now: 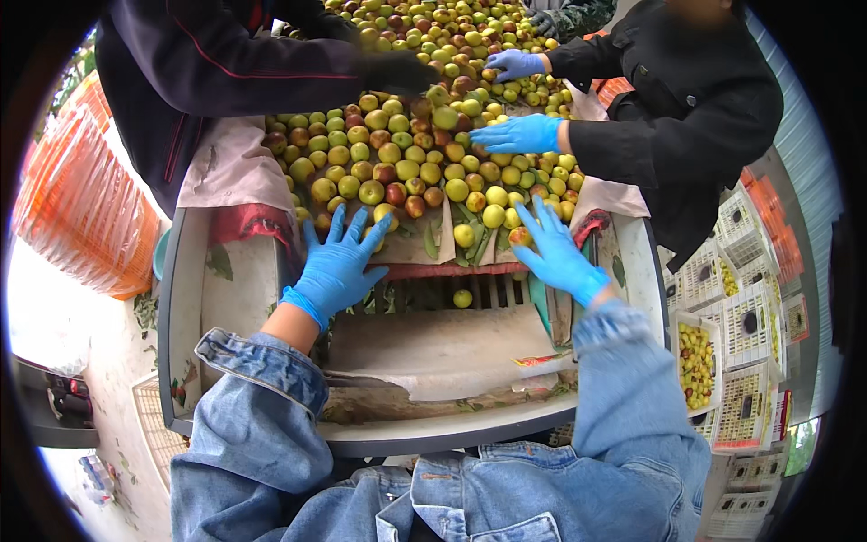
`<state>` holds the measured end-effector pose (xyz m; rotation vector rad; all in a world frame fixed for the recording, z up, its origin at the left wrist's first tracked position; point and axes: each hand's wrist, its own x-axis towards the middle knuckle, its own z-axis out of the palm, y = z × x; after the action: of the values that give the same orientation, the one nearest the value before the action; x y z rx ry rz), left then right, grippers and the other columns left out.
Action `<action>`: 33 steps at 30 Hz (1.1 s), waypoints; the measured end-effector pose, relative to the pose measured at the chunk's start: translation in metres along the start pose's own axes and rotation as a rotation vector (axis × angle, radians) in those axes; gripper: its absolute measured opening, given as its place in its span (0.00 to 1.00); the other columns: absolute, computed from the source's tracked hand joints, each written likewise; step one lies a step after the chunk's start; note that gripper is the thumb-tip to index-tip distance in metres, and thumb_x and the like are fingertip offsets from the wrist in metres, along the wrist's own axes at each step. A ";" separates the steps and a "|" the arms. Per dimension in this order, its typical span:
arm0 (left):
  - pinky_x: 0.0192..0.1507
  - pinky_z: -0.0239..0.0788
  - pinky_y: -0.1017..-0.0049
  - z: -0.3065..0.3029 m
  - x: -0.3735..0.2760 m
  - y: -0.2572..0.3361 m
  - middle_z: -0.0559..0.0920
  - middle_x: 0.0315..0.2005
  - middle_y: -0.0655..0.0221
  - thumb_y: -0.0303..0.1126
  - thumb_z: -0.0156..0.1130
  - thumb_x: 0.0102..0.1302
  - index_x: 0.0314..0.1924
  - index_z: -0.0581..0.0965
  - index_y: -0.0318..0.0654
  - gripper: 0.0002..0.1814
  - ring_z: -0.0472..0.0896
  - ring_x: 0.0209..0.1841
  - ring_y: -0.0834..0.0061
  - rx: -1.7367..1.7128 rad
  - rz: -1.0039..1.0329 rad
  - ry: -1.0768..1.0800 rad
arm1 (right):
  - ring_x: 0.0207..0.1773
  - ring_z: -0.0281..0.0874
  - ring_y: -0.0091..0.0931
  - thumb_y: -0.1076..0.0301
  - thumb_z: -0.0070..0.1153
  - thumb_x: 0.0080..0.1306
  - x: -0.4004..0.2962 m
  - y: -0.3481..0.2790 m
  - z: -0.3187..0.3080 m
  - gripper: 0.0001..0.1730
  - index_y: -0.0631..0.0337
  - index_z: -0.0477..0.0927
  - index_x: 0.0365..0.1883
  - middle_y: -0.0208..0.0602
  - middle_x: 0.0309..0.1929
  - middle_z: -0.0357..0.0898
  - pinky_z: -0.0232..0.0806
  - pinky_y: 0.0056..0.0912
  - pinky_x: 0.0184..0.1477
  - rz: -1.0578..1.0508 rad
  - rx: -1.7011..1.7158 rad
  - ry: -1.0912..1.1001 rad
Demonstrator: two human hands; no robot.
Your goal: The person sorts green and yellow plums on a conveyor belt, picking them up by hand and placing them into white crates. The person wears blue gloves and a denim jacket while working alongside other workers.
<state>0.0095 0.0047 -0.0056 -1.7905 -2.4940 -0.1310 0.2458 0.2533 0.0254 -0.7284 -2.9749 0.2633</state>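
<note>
Green and reddish-brown jujubes [406,169] cover the sorting table ahead of me. My left hand [343,268], in a blue glove, has its fingers spread at the near left edge of the fruit. Its fingertips are against or just over a few jujubes. My right hand [557,253], also gloved in blue, is spread at the near right edge, close to a reddish jujube [520,236]. Neither hand grips anything. Between them, leaves [477,245] lie on the cloth's edge. Below that edge, one jujube [462,298] rests on a slatted grate [498,291].
A cardboard sheet [440,345] covers the near part of the metal-rimmed frame [454,437]. At left a co-worker's dark sleeve [271,78] reaches across; opposite, another's blue-gloved hand [518,134] touches fruit. Orange crates [88,203] stand left, white crates [745,339] right.
</note>
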 end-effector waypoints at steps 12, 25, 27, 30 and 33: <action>0.60 0.31 0.25 0.005 -0.005 -0.004 0.58 0.68 0.62 0.45 0.61 0.60 0.69 0.58 0.58 0.37 0.58 0.69 0.59 -0.138 0.119 0.008 | 0.50 0.76 0.37 0.64 0.43 0.67 0.240 -0.210 0.027 0.18 0.50 0.76 0.54 0.40 0.50 0.75 0.71 0.43 0.48 -0.626 0.003 0.290; 0.59 0.34 0.26 0.021 -0.002 -0.013 0.66 0.62 0.59 0.47 0.57 0.59 0.65 0.64 0.44 0.35 0.60 0.67 0.59 -0.042 0.139 0.063 | 0.54 0.76 0.42 0.66 0.42 0.66 0.300 -0.249 0.067 0.17 0.46 0.79 0.49 0.43 0.53 0.75 0.71 0.44 0.50 -0.317 -0.114 0.030; 0.59 0.33 0.26 0.018 -0.001 -0.013 0.63 0.64 0.58 0.45 0.57 0.59 0.66 0.62 0.44 0.35 0.58 0.68 0.58 -0.148 0.160 0.066 | 0.52 0.77 0.42 0.64 0.40 0.67 0.289 -0.248 0.056 0.18 0.45 0.78 0.51 0.43 0.54 0.75 0.71 0.43 0.51 -0.319 -0.192 -0.041; 0.59 0.38 0.26 0.013 0.005 -0.007 0.61 0.65 0.57 0.43 0.58 0.59 0.66 0.63 0.55 0.34 0.54 0.70 0.54 -0.102 0.133 0.007 | 0.46 0.78 0.44 0.64 0.44 0.65 0.244 -0.232 0.040 0.15 0.50 0.78 0.47 0.46 0.46 0.74 0.72 0.45 0.45 -0.382 -0.126 0.209; 0.59 0.42 0.28 0.005 -0.005 -0.008 0.59 0.66 0.57 0.40 0.62 0.56 0.66 0.64 0.59 0.35 0.52 0.71 0.52 -0.113 0.119 0.059 | 0.41 0.78 0.43 0.59 0.45 0.65 0.141 -0.202 -0.009 0.12 0.51 0.76 0.43 0.45 0.40 0.74 0.72 0.45 0.38 -0.513 -0.035 0.143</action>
<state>0.0033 -0.0022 -0.0112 -1.9413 -2.3770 -0.3189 0.0309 0.1438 0.0744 0.0301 -2.9014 0.1187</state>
